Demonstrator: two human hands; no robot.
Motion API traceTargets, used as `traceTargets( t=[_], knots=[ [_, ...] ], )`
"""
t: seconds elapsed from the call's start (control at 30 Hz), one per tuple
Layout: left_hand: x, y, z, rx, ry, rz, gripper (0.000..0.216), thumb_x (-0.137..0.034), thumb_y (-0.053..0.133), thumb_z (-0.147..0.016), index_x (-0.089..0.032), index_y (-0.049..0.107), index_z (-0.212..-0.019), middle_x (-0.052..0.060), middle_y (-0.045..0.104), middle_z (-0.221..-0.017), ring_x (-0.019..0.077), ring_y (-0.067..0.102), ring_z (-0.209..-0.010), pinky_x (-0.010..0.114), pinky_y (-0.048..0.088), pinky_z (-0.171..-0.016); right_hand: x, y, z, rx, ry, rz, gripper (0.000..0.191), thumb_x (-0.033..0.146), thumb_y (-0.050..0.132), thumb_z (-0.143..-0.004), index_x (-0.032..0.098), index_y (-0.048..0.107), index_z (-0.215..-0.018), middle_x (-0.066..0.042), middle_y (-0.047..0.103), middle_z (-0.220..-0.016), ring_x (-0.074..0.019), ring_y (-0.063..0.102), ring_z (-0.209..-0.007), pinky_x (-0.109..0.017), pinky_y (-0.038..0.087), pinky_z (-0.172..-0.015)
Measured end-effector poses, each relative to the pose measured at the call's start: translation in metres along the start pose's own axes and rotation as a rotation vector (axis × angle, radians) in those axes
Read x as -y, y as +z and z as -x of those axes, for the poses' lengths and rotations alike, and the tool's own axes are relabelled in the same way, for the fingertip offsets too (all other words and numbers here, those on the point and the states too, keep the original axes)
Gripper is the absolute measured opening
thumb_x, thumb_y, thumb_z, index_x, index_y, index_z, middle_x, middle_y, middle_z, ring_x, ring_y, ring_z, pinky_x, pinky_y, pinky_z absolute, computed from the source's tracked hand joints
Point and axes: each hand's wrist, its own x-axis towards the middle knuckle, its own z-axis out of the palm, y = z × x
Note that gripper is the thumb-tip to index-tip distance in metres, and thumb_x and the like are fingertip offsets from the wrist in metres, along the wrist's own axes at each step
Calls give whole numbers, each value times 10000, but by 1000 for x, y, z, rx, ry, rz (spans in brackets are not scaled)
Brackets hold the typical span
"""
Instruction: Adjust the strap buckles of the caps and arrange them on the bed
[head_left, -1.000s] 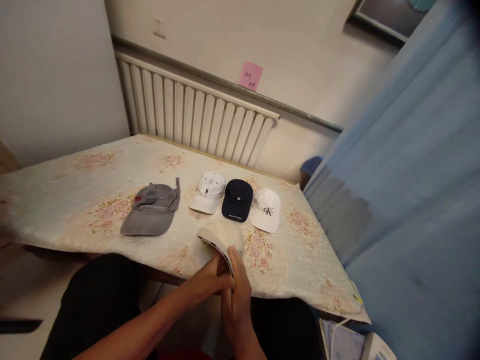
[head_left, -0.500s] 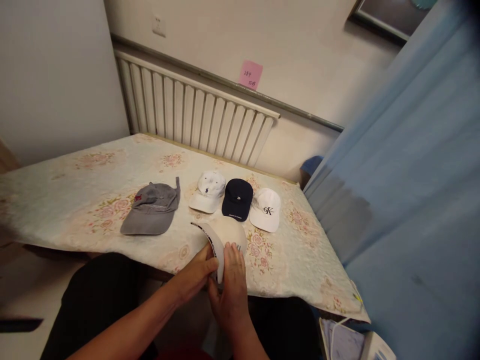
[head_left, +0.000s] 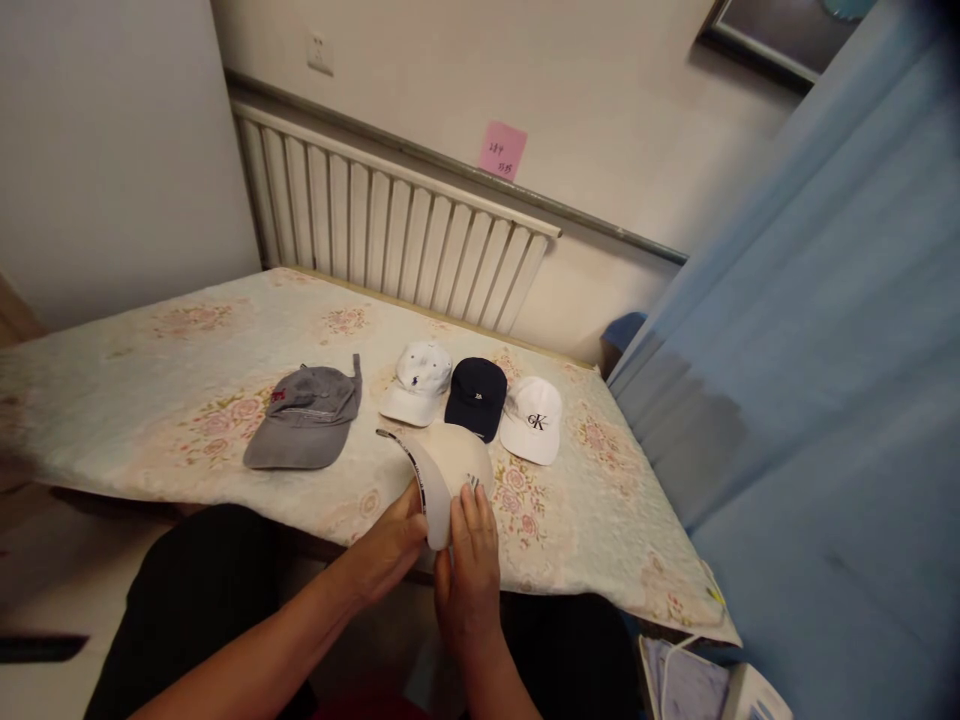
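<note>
One cream fabric cap with curved brim [head_left: 454, 455], in both hands above the near side of a pale floral cover [head_left: 622, 520].
Probably light; soft crown, stiffer brim: best held there. Left hand [head_left: 391, 540] clamps brim between thumb and fingers; right hand [head_left: 471, 565] lays fingers together on crown, thumb's grip unclear. White fabric cap [head_left: 529, 442] reads "CK"; brim-edge lettering illegible.

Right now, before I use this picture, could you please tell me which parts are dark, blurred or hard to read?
Head view: blackened upper right corner, above the blue curtain; head view: flowered cloth blurred at its far left edge; head view: print along the cream cap's brim edge too small to read.
</note>
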Motion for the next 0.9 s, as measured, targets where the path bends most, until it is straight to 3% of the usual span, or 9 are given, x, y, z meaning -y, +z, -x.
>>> traceTargets(
  t=[0.17, 0.33, 0.5, 0.67, 0.9],
  knots=[
    [11, 3, 8, -22, -167, -191, 640, -45, 711, -636, -216, 585, -1240, 96, 625, -1255, 302, 479, -1249, 456, 328, -1077, 1, -1, -4, 5, -57, -16, 563, 141, 382, -890, 130, 274, -1443, -166, 436, -1434, -309, 231, -1413, -631, 343, -1057],
    [9, 14, 8, -104, -119, -84, 382, -220, 628, -814, -163, 625, -1191, 125, 640, -1228, 273, 522, -1217, 437, 323, -1087, 8, -4, -7, 21, -33, -19, 559, 65, 397, -872, 157, 326, -1418, -141, 480, -1406, -275, 253, -1410, -603, 338, -1075],
    [-2, 18, 4, -184, -72, 30, 472, -138, 670, -754, -187, 613, -1220, 101, 692, -1143, 269, 560, -1177, 404, 390, -1041, 12, -11, -4, -12, -30, -63, 530, 76, 446, -857, 160, 387, -1378, -141, 478, -1407, -282, 281, -1400, -600, 353, -1067],
    [-7, 17, 3, -200, -44, 53, 558, -78, 655, -731, -261, 586, -1254, 54, 730, -1049, 251, 576, -1160, 362, 418, -1008, 7, -15, -4, -39, 6, -72, 541, 138, 485, -870, 141, 353, -1394, -166, 449, -1423, -295, 298, -1391, -603, 355, -1063],
    [-7, 19, 6, -152, -71, 11, 576, -57, 628, -720, -185, 570, -1278, 88, 725, -1061, 264, 588, -1136, 418, 388, -1040, -1, -23, -14, -30, 64, -55, 569, 232, 483, -900, 147, 290, -1428, -169, 363, -1477, -314, 244, -1408, -636, 310, -1068]
  ],
)
